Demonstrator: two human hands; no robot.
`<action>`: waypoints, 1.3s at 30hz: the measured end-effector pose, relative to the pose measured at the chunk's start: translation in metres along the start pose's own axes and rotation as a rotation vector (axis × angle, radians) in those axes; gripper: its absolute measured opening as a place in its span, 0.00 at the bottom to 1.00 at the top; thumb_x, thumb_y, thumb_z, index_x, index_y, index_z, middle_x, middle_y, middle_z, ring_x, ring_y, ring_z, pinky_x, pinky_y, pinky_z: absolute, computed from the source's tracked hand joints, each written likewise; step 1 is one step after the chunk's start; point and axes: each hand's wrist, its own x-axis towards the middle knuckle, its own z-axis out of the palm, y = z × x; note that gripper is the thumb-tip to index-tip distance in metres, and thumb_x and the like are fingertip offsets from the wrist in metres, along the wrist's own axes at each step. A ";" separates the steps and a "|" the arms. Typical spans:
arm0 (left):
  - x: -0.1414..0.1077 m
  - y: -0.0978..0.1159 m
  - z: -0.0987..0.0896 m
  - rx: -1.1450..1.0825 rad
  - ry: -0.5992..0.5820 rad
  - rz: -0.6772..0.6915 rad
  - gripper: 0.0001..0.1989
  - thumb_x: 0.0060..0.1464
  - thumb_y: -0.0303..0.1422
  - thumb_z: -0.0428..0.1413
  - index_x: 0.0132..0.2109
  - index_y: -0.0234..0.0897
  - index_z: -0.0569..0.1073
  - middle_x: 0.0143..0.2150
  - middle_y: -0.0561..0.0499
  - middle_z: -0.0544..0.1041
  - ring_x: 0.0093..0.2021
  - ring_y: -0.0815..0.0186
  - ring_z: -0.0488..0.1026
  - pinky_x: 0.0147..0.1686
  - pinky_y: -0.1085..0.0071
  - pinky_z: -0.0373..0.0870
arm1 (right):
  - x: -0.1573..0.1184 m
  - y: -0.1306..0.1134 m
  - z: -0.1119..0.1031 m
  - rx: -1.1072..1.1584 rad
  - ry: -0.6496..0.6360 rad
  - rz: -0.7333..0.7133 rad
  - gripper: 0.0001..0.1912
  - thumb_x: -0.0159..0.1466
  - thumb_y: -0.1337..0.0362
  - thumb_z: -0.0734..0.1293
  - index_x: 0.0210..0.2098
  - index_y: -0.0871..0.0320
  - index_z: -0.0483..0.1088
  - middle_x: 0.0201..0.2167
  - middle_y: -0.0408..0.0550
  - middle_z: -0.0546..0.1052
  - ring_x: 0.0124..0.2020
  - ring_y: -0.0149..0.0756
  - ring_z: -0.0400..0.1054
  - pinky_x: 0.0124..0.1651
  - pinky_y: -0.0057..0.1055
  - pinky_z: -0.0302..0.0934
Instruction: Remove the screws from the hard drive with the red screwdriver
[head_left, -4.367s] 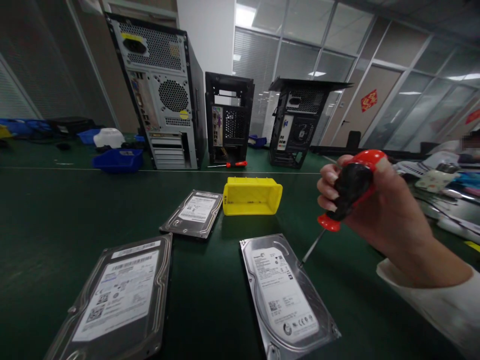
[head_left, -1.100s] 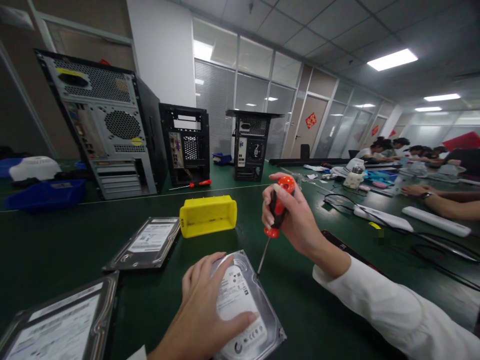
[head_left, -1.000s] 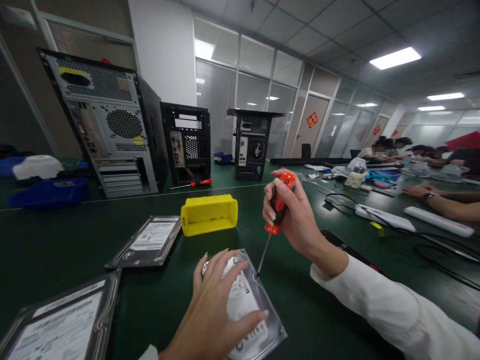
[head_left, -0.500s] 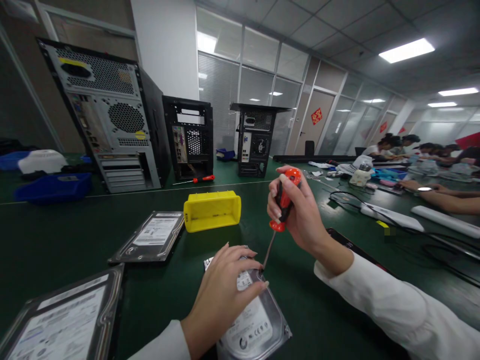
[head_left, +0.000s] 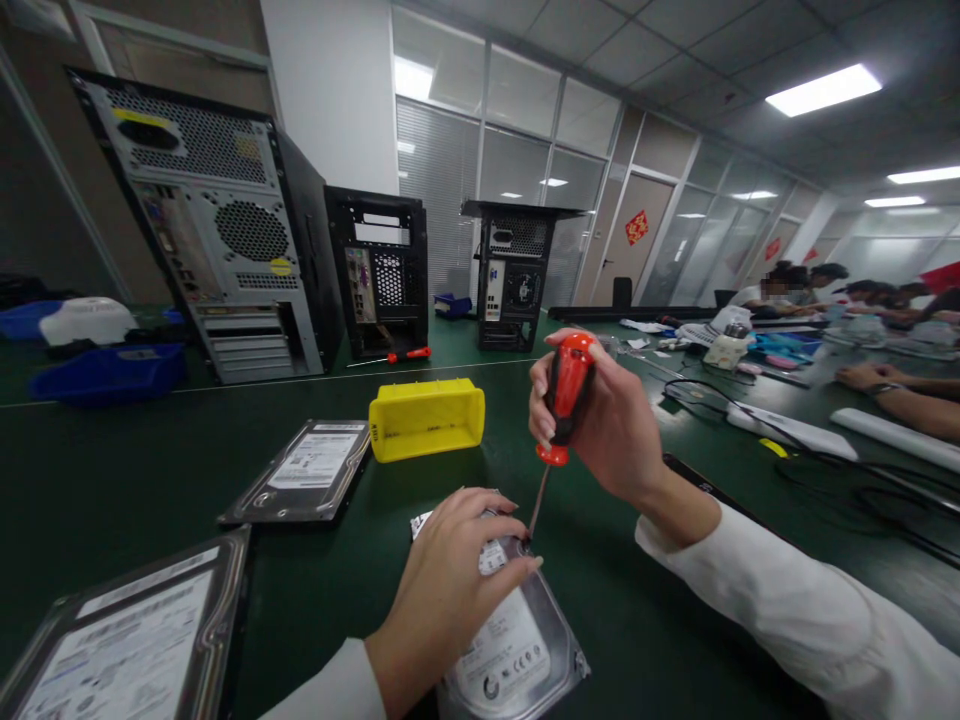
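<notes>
A silver hard drive (head_left: 517, 655) with a white label lies on the green table in front of me. My left hand (head_left: 457, 590) rests over its upper part, thumb and fingers gripping it. In my right hand (head_left: 604, 425) is a screwdriver (head_left: 571, 385) with a red and black handle, held tilted, its shaft pointing down. The tip meets the drive's upper right edge, close to my left fingertips; the screw there is too small to make out. Beyond the drive sits a yellow bin (head_left: 427, 422), its open side facing me.
Two more hard drives lie left, one farther (head_left: 311, 470), one nearer (head_left: 127, 640). Computer cases (head_left: 247, 240) stand behind, with another screwdriver (head_left: 409, 355) before them. A blue tray (head_left: 109, 374) is far left. Cables, a power strip (head_left: 791, 430) and a person's arms (head_left: 900, 390) are right.
My right hand has turned around the screwdriver handle, which leans a little differently. The person's hands at the right have shifted. The whole view has moved slightly.
</notes>
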 end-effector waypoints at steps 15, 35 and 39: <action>0.008 0.001 0.004 0.038 0.044 0.031 0.02 0.50 0.34 0.65 0.32 0.44 0.79 0.42 0.55 0.76 0.48 0.59 0.68 0.48 0.60 0.58 | -0.002 -0.013 0.014 -0.089 -0.016 0.031 0.14 0.62 0.50 0.62 0.39 0.52 0.62 0.26 0.38 0.65 0.21 0.25 0.60 0.24 0.25 0.61; 0.007 0.000 0.004 0.012 -0.014 0.036 0.02 0.55 0.34 0.60 0.34 0.43 0.78 0.42 0.55 0.76 0.47 0.61 0.69 0.47 0.62 0.58 | 0.010 -0.020 0.012 -0.171 -0.095 0.098 0.10 0.63 0.60 0.63 0.43 0.57 0.68 0.35 0.44 0.68 0.33 0.29 0.66 0.37 0.28 0.67; 0.006 0.000 0.002 0.001 -0.031 0.031 0.02 0.54 0.33 0.60 0.35 0.45 0.78 0.43 0.56 0.76 0.48 0.61 0.69 0.49 0.61 0.57 | 0.013 -0.021 0.000 -0.265 -0.060 0.091 0.08 0.62 0.63 0.67 0.40 0.56 0.66 0.33 0.43 0.70 0.32 0.29 0.68 0.37 0.30 0.69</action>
